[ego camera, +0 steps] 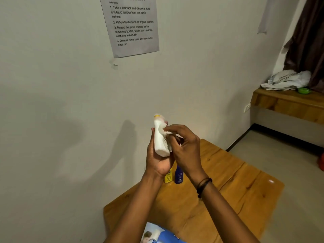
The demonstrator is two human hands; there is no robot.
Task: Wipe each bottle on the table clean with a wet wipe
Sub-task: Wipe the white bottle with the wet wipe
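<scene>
Fingertips (165, 128) of the right hand (185, 151) pinch a crumpled wet wipe (167, 133) against the side of a white bottle (160, 137), which the left hand (157, 162) grips from below and behind, fingers curled round its base, holding it raised above the wooden table (228, 186). The wipe is on the bottle's upper body, so this bottle appears mid-clean. A yellow bottle (168, 178) and a dark blue bottle (178, 175) stand just beside each other on the table below the hands; whether either has been wiped cannot be told, so at least part of the job looks to remain. The wall (61, 102) rises close on the left, and the table's right edge drops to open floor (289, 172). A blue wipes pack (157, 234) lies at the near edge.
</scene>
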